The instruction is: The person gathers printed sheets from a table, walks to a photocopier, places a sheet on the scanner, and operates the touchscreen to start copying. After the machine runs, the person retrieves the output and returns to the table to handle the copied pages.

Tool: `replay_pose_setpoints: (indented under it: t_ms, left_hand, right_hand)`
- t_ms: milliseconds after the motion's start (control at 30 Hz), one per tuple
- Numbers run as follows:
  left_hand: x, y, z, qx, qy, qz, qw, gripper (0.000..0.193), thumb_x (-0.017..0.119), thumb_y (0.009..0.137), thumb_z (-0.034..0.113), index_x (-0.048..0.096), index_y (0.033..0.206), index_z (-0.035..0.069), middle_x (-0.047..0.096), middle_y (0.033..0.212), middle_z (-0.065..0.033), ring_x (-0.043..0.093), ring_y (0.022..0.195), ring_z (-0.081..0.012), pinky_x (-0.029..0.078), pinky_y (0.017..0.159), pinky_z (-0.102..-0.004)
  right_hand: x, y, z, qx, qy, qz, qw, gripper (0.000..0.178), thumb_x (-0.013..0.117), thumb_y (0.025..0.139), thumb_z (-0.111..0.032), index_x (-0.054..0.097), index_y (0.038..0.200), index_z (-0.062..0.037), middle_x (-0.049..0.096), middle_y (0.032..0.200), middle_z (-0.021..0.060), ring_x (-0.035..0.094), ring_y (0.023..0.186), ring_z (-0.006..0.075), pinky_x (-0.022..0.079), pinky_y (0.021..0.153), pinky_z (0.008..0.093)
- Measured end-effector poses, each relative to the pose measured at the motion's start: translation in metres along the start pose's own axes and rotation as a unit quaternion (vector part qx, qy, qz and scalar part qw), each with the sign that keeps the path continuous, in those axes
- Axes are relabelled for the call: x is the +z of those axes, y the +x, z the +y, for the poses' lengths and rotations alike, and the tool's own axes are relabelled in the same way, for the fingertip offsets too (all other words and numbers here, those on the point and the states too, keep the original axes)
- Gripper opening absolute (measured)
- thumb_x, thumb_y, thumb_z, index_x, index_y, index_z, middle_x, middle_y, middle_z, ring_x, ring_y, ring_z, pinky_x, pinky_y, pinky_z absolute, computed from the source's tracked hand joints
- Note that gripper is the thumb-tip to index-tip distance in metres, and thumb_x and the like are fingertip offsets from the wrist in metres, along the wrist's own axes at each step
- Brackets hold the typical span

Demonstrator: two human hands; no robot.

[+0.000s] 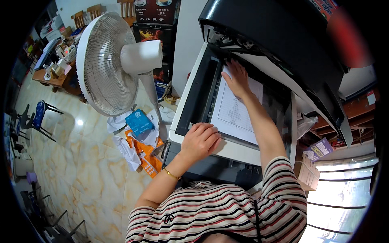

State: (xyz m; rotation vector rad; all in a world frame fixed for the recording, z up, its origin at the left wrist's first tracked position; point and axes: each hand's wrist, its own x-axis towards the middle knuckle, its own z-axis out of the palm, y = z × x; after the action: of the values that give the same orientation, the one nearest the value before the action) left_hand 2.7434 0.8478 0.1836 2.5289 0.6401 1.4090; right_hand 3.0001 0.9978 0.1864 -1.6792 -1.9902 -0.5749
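1. One copier [237,153], dark with a pale rim, lies beneath both hands.
2. Lid [275,36]: black, standing raised, above and to the right of the right hand [235,77].
3. Glass [275,109]: dark, exposed to the right of the right wrist.
4. Sheet [231,109]: on the glass, partly under the right hand and forearm, most of it extending from that hand toward the wearer. Long axis runs from the right hand, at the far end, to the copier's near edge.
5. Right hand: nearer of the two to the sheet; laid on its far end, palm down, fingers extended, thumb spread wide. Nothing seen pinched.
6. Left hand [201,141]: loosely curled at the copier's near left edge, just beside the sheet's near left corner. Contact with the paper, or anything inside the curl, cannot be told.
7. Sheet's condition: white, appearing flat, no crease noted. Print consists of a thin ruled border around short centred lines; wording too small to read.
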Motion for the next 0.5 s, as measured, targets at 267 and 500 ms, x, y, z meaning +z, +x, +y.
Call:
replay_pose_setpoints:
  t_ms: [267,500]
  left_hand:
    - [-0.006,-0.01,-0.008,0.058,-0.035,-0.056,0.996,0.018,0.069,0.073,0.018,0.063,0.089,0.01,0.062,0.099,-0.0029,0.059,0.096,-0.0196,0.044,0.09,-0.0372]
    - [-0.009,-0.008,-0.004,0.091,-0.095,-0.062,0.989,0.015,0.07,0.069,0.014,0.058,0.075,0.007,0.057,0.084,-0.0057,0.057,0.086,-0.0253,0.046,0.085,-0.0381]
  right_hand:
    - [-0.267,-0.042,-0.086,-0.262,0.052,0.151,0.952,0.028,0.05,0.093,-0.026,0.057,0.115,-0.0098,0.059,0.118,0.0128,0.052,0.115,0.0264,0.034,0.103,0.041]
    - [-0.363,-0.073,0.01,0.075,-0.182,0.167,0.966,0.032,0.05,0.094,-0.031,0.06,0.116,-0.0094,0.06,0.113,0.0126,0.055,0.107,0.0276,0.039,0.093,0.0361]
